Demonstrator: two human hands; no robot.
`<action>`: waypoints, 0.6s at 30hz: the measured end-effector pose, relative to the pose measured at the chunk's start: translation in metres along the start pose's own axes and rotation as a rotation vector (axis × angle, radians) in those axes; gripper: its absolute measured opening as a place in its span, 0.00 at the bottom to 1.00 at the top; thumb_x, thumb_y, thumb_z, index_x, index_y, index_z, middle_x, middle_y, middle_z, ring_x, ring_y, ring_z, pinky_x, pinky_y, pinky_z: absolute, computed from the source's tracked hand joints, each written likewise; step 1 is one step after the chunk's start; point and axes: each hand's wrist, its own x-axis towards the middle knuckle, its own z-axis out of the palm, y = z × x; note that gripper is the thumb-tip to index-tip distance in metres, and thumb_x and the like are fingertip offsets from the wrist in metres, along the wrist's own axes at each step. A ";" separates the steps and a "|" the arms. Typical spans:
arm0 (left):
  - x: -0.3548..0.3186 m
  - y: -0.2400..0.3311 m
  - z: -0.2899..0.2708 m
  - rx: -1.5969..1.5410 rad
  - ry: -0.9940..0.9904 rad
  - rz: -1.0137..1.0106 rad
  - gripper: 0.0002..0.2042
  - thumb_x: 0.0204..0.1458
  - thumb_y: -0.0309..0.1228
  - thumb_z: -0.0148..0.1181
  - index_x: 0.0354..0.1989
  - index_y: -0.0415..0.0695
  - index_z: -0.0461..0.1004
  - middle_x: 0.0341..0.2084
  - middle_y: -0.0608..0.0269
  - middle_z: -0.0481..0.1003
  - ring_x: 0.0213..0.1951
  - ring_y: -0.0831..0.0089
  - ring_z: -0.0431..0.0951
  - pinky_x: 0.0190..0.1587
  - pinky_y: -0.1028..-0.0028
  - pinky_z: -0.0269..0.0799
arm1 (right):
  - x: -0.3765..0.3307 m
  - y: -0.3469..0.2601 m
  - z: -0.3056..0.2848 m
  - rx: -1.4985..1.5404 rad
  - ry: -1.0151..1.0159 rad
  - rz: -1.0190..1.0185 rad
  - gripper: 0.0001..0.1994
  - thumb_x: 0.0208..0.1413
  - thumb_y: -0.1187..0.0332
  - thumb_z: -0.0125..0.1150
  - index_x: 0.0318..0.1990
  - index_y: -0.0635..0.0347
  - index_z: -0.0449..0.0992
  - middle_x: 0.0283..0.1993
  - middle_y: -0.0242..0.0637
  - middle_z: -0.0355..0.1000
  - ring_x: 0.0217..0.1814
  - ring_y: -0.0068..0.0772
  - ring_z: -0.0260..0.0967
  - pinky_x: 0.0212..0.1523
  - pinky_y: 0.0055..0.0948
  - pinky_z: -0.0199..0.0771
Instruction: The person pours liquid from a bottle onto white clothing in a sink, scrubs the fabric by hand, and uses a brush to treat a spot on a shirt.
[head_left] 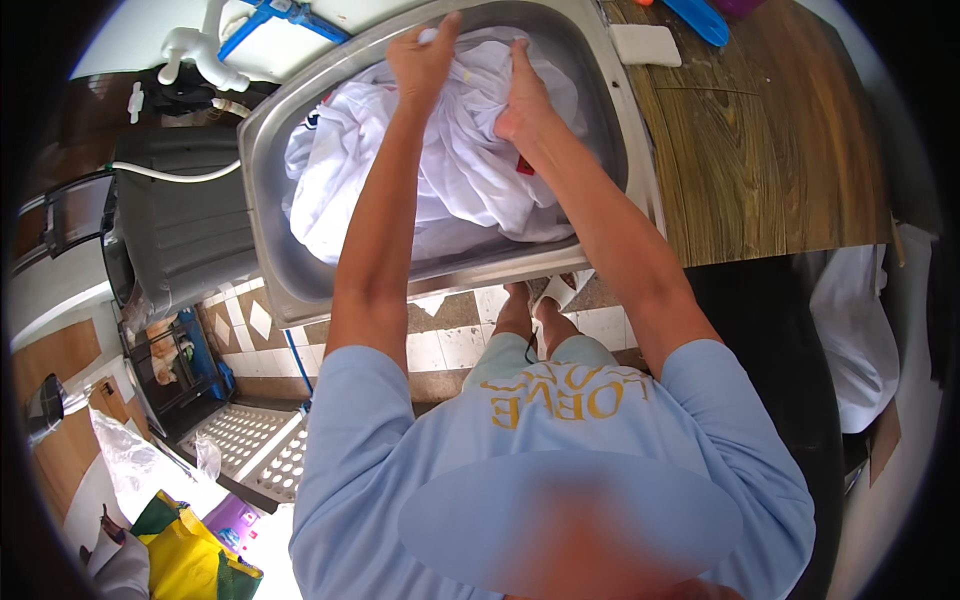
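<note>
A heap of wet-looking white cloth (pixel 350 165) fills much of a stainless steel sink (pixel 632 165). At the far side of the sink, my left hand (pixel 422 68) is closed, with a small white bit showing between thumb and fingers. My right hand (pixel 526 98) grips the same cloth just to the right, thumb upright and the other fingers mostly hidden by fabric. Between the two hands the cloth is drawn into folds. A small red patch (pixel 525 166) shows on the fabric below my right hand.
A white faucet (pixel 195 55) stands left of the sink, near a blue pipe (pixel 290 15). To the right, a wood-patterned counter (pixel 770 150) carries a white block (pixel 645 45) and a blue-handled item (pixel 697 20). A dark grey bin-like thing (pixel 180 215) sits at left, with a yellow-green bag (pixel 185 550) lower down.
</note>
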 end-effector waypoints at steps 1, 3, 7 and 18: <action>-0.001 0.004 -0.010 0.028 -0.006 -0.037 0.24 0.48 0.46 0.66 0.15 0.34 0.71 0.12 0.55 0.69 0.19 0.72 0.64 0.25 0.66 0.62 | 0.004 -0.003 -0.007 0.022 -0.029 -0.007 0.33 0.61 0.39 0.41 0.57 0.61 0.66 0.55 0.43 0.69 0.55 0.44 0.70 0.54 0.48 0.72; 0.004 -0.007 -0.032 0.288 0.049 0.285 0.18 0.50 0.41 0.66 0.24 0.35 0.76 0.22 0.53 0.73 0.26 0.72 0.71 0.29 0.69 0.65 | 0.015 0.001 -0.013 0.065 -0.083 0.018 0.34 0.60 0.38 0.41 0.57 0.62 0.65 0.56 0.45 0.69 0.57 0.47 0.69 0.56 0.51 0.70; -0.028 0.019 -0.049 0.001 -0.100 0.276 0.11 0.52 0.35 0.63 0.36 0.39 0.78 0.33 0.58 0.74 0.32 0.74 0.73 0.33 0.75 0.67 | 0.021 0.000 -0.013 0.120 -0.070 0.010 0.32 0.60 0.38 0.41 0.54 0.60 0.68 0.52 0.44 0.71 0.54 0.45 0.70 0.55 0.47 0.72; -0.061 0.018 -0.030 -0.291 -0.289 0.044 0.07 0.51 0.23 0.61 0.39 0.40 0.78 0.29 0.66 0.73 0.28 0.81 0.70 0.31 0.80 0.66 | 0.018 -0.003 -0.017 0.100 -0.240 0.091 0.30 0.59 0.37 0.44 0.45 0.57 0.74 0.47 0.39 0.74 0.50 0.39 0.72 0.52 0.37 0.73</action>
